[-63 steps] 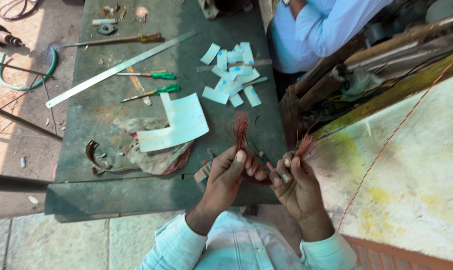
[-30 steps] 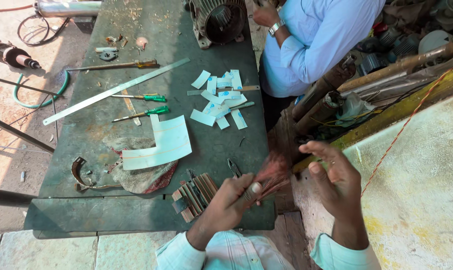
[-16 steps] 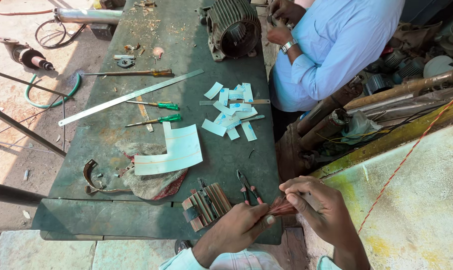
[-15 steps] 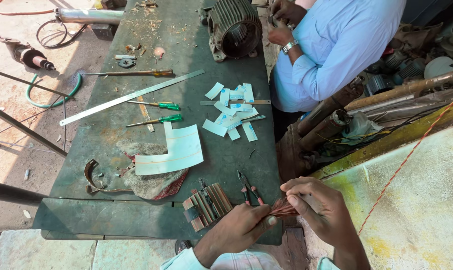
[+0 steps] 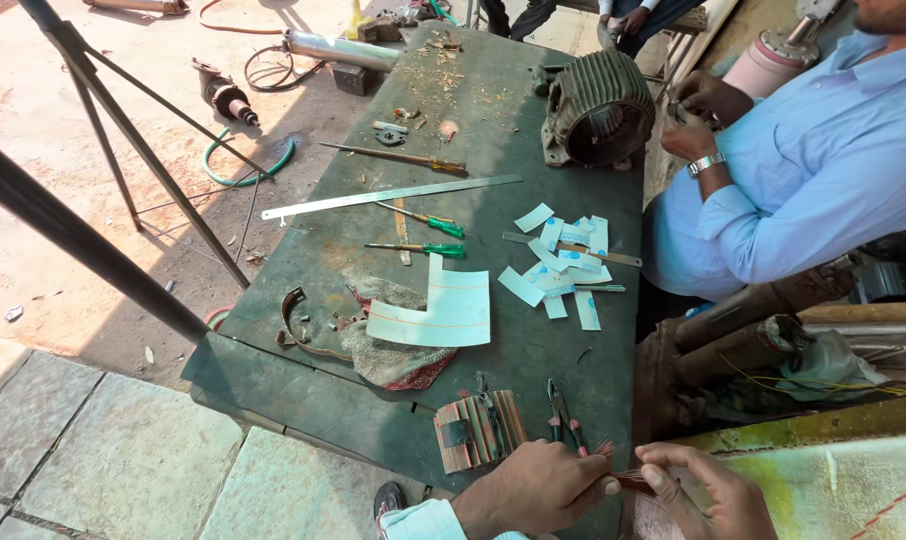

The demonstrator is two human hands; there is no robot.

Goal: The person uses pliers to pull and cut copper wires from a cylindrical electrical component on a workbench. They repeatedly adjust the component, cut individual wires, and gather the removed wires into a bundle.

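Two hands meet at the near right corner of the green workbench (image 5: 373, 400); half a second ago they sat higher in view, and now they have slid to the bottom edge while more of the far end shows; the left hand (image 5: 533, 490) is closed, thumb and forefinger pinched on a thin bundle of reddish copper wire (image 5: 633, 483); the right hand (image 5: 708, 490) curls over the same bundle's other end, fingers bent about it; the wire looks like a short, frayed sheaf of fine strands, held just off the bench's near edge; just beside the left hand lie a ribbed wooden block (image 5: 478, 430) and red-handled pliers (image 5: 563, 420); farther along sit a pale cut sheet (image 5: 438, 315) on a rag (image 5: 393, 355), scattered paper strips (image 5: 563, 265), two green screwdrivers (image 5: 428, 235), a long steel ruler (image 5: 393, 197) and a motor housing (image 5: 598, 110) at the far right; a co-worker in a blue shirt (image 5: 813, 170) sits along the right edge.
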